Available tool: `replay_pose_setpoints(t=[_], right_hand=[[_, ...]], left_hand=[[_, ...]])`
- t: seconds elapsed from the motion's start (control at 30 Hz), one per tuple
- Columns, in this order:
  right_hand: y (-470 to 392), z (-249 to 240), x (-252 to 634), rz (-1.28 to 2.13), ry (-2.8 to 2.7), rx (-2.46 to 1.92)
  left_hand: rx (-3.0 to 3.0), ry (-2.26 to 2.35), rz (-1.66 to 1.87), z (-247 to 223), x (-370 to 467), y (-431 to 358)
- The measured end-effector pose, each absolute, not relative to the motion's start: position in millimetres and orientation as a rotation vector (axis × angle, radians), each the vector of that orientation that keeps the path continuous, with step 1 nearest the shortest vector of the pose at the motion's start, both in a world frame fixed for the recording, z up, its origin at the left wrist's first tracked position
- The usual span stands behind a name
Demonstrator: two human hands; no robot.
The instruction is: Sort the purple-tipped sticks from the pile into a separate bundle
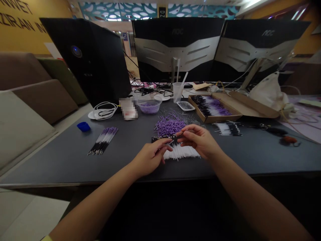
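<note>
Above a row of thin black-and-white sticks (182,152), my two hands are held close together. My left hand (151,156) pinches, at its fingertips, what looks like one thin stick with a pale end. Thumb and forefinger of my right hand (198,139) are brought together; what lies between them is too small to make out. Just behind the fingers lies a heap of short purple pieces (169,124). Off to the left is a bundle of sticks with purple, white and black sections (103,140).
Behind the heap stand a clear bowl of purple pieces (149,106), a small clear tray (186,106) and a plastic cup (177,92). An open cardboard box (218,117) holds many purple-white-black sticks. More sticks (228,128), a blue cap (83,126), monitors (178,50) and a computer tower (87,60) surround them.
</note>
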State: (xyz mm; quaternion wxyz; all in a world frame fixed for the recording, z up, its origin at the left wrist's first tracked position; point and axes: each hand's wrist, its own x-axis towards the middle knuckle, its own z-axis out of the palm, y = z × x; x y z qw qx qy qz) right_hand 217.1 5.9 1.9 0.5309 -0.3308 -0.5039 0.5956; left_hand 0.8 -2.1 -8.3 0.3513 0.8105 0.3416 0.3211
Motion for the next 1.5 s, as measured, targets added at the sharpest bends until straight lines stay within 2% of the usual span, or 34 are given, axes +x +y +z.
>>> replay_pose_setpoints(t=[0.17,0.5,0.63,0.83,1.03,1.2,1.3,1.4,1.5], right_hand=[[3.7,4.3,213.4,1.435,-1.452,-0.868],[10.4,4.8,228.3,1.098,-1.350,-0.921],[13.5,10.0,239.2,1.099,-1.317,-0.967],[10.2,9.1,237.3,1.182,-1.629,-1.052],[1.3,5.9,225.3,1.333,-1.801,-1.109],[3.7,7.6,228.9,1.304,-1.797,-1.085],[6.3,9.2,232.5,1.286,-1.767,-1.086],[6.8,10.5,233.5,1.291,-1.761,-1.101],[6.4,10.3,233.0,1.294,-1.781,-1.119]], left_hand=[[2.080,0.876,0.825,-10.3,0.0,-1.2],[1.926,1.008,0.957,-10.4,0.5,1.8],[1.532,0.956,1.110,-8.7,-2.7,10.1],[1.088,0.767,1.292,-3.1,-9.5,17.6],[0.995,0.777,1.510,-1.9,-8.2,20.5],[1.052,0.801,1.695,16.4,-32.1,41.5],[1.135,0.894,1.780,33.3,-64.3,67.2],[1.177,1.140,1.658,45.0,-101.9,95.5],[1.333,1.589,1.453,45.2,-136.7,115.4]])
